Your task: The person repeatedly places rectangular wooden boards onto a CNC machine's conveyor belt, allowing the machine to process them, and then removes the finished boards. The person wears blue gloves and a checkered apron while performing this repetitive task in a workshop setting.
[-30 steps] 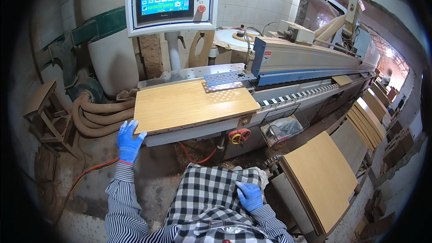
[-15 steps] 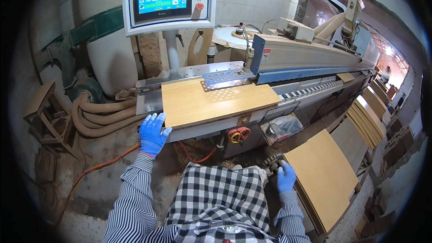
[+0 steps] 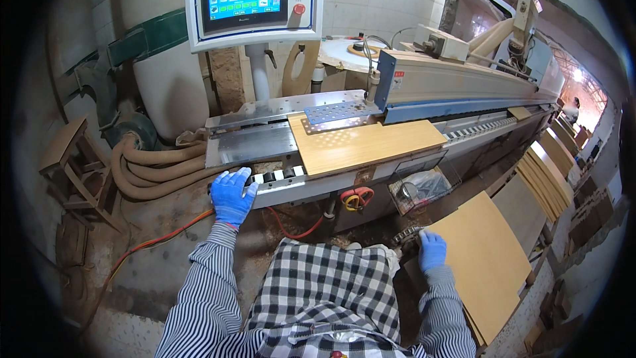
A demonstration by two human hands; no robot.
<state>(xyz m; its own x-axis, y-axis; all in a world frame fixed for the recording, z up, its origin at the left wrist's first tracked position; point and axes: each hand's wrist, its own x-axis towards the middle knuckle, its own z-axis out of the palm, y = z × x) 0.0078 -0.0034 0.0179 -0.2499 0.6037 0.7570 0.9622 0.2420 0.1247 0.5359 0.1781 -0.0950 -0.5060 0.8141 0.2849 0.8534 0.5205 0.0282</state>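
Observation:
Both my hands wear blue gloves. My left hand rests flat on the front edge of the machine's infeed table, left of a light wooden panel. That panel lies on the table, its far end under the blue and grey machine housing; my left hand does not touch it. My right hand lies low on the near left corner of the top panel of a stack of wooden panels beside me on the right. Whether its fingers grip the edge is unclear.
A touch-screen control box stands on a post behind the table. Thick dust hoses and a wooden stool are at left. An orange cable runs over the floor. More stacked panels lie along the right.
The wooden panel has slid right along the table, away from my left hand, leaving bare metal. My right hand has dropped from my lap onto the panel stack.

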